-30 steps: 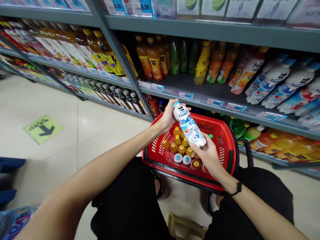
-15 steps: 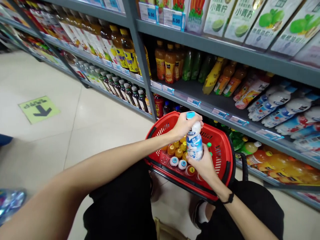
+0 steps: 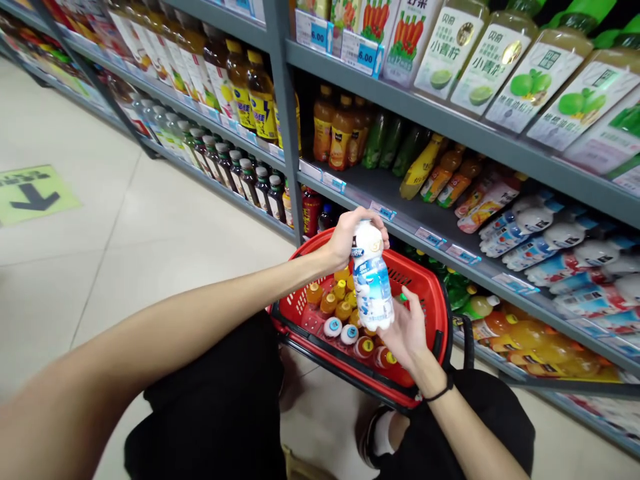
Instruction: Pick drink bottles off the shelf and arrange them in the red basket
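Observation:
A white-and-blue milk drink bottle (image 3: 373, 287) is held slightly tilted above the red shopping basket (image 3: 433, 300). My left hand (image 3: 353, 233) is wrapped round its top, hiding the cap. At the bottle's base is my right hand (image 3: 410, 327), its thumb spread away from the bottle and its palm turned up. Some of its fingers are behind the base, so I cannot tell whether they touch it. Inside the basket stand several orange juice bottles (image 3: 329, 303), two white-and-blue capped bottles (image 3: 333, 327) and some with yellow-topped red caps (image 3: 364, 347).
The drinks shelf (image 3: 410, 220) runs close behind the basket. Similar white-and-blue bottles (image 3: 545, 233) lie on it at the right, with orange drinks (image 3: 343, 137) further left. The basket's black handle (image 3: 468, 343) sticks out at the right. A green floor sign (image 3: 35, 193) lies at the left.
My right hand has loosened from the lower part of the bottle, and its thumb has spread away. My left hand still grips the top. The bottle's label has turned, and the view has shifted.

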Demonstrator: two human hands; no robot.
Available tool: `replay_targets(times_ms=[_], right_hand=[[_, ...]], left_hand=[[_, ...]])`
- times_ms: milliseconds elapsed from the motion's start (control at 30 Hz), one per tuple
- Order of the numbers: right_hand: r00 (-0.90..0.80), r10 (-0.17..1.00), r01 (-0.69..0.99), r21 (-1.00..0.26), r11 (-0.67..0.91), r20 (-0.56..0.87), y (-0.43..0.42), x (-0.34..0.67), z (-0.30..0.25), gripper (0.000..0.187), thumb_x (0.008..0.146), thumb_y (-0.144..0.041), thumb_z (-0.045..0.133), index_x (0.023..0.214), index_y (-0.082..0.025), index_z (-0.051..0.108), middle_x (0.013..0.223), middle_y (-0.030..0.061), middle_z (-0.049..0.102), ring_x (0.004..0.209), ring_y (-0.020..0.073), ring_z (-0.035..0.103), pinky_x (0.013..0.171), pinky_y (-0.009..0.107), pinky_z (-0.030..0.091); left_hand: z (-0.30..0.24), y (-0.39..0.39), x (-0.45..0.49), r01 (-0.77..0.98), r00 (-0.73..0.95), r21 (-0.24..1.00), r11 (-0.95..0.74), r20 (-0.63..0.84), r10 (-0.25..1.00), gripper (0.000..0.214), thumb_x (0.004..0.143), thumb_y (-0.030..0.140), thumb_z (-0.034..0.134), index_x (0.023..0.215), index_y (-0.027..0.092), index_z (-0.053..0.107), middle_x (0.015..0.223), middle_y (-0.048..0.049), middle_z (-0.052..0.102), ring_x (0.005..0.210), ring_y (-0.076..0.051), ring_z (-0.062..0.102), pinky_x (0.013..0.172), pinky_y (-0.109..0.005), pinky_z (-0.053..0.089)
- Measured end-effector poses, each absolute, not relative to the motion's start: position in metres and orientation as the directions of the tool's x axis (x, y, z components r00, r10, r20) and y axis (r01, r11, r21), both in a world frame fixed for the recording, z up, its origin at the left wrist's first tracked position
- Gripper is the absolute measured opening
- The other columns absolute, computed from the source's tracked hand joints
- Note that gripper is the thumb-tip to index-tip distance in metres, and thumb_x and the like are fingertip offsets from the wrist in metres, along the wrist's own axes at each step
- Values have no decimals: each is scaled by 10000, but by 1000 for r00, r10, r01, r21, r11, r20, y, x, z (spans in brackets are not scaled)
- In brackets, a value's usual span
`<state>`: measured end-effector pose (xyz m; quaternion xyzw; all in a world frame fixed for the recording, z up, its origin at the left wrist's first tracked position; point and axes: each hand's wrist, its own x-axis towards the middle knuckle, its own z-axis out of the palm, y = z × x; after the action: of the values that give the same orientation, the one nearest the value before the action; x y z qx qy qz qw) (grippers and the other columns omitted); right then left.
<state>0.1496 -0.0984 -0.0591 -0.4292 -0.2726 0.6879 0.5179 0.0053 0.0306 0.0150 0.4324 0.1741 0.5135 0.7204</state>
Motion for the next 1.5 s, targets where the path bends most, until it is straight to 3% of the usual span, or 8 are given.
replay_targets(times_ms=[133, 233, 467, 867, 1000, 1200, 1367, 1500], right_hand=[[-260, 914, -492, -772, -402, -310, -103, 143, -65, 582, 903, -708, 470, 991, -185, 709, 797, 91, 715, 673, 265, 650, 698, 472, 612], [-374, 886, -469, -767, -437, -275, -106, 140, -66, 593, 897, -688, 456, 939, -159, 721, 810, 129, 725, 768, 300, 685, 707, 491, 620], [-67, 988, -464, -872, -156, -141, -105, 144, -69, 433, 869, -593, 596, 967, -192, 725, 907, 121, 758, 925, 339, 738, 762, 499, 639], [257, 954, 54, -988, 146, 155, -107, 152, -77, 540, 809, -445, 841, 1233, -217, 596, 1228, 110, 709, 1038, 280, 719, 879, 428, 627], [293, 908, 270, -937, 222, 300, -107, 156, -79, 594, 808, -391, 850, 1309, -223, 577, 1337, 127, 656, 1148, 279, 681, 935, 416, 596], [292, 785, 650, -715, 257, 547, -110, 162, -74, 562, 799, -358, 856, 1274, -212, 591, 1205, 112, 652, 1076, 278, 649, 909, 417, 546], [316, 819, 572, -785, 239, 479, -110, 162, -74, 571, 778, -362, 866, 1258, -217, 592, 1233, 115, 646, 1095, 278, 650, 874, 396, 567], [350, 892, 273, -942, 195, 286, -106, 158, -78, 641, 726, -378, 908, 1248, -219, 570, 1230, 113, 672, 1118, 276, 672, 883, 395, 597]], left_hand=[[12, 34, 4, -597, 437, 786, 158, 155, 886, 240, 778, 396, 607, 705, 168, 620, 661, -46, 681, 608, -184, 673, 608, -293, 530], [10, 36, 4, -563, 441, 816, 132, 161, 883, 234, 773, 389, 636, 734, 158, 642, 657, -54, 699, 601, -197, 681, 627, -316, 548], [10, 51, 2, -531, 514, 802, 275, 46, 857, 272, 845, 402, 584, 777, 146, 649, 734, -99, 757, 654, -197, 710, 654, -298, 567], [3, 56, 1, -504, 536, 796, 336, -17, 844, 385, 886, 469, 541, 835, 119, 693, 855, -155, 784, 742, -212, 733, 812, -339, 590], [-2, 59, 3, -499, 534, 792, 352, -39, 844, 390, 863, 482, 553, 814, 123, 696, 855, -159, 785, 736, -221, 734, 807, -353, 592], [-7, 56, 6, -477, 543, 816, 327, -19, 840, 407, 851, 496, 564, 827, 121, 719, 824, -143, 783, 715, -224, 737, 744, -324, 587], [-6, 54, 8, -472, 539, 827, 304, -1, 842, 387, 838, 494, 596, 823, 128, 721, 844, -131, 786, 739, -214, 736, 776, -322, 595], [-4, 54, 8, -485, 539, 827, 285, 27, 842, 381, 847, 482, 584, 801, 131, 727, 871, -128, 788, 744, -203, 727, 807, -334, 598]])
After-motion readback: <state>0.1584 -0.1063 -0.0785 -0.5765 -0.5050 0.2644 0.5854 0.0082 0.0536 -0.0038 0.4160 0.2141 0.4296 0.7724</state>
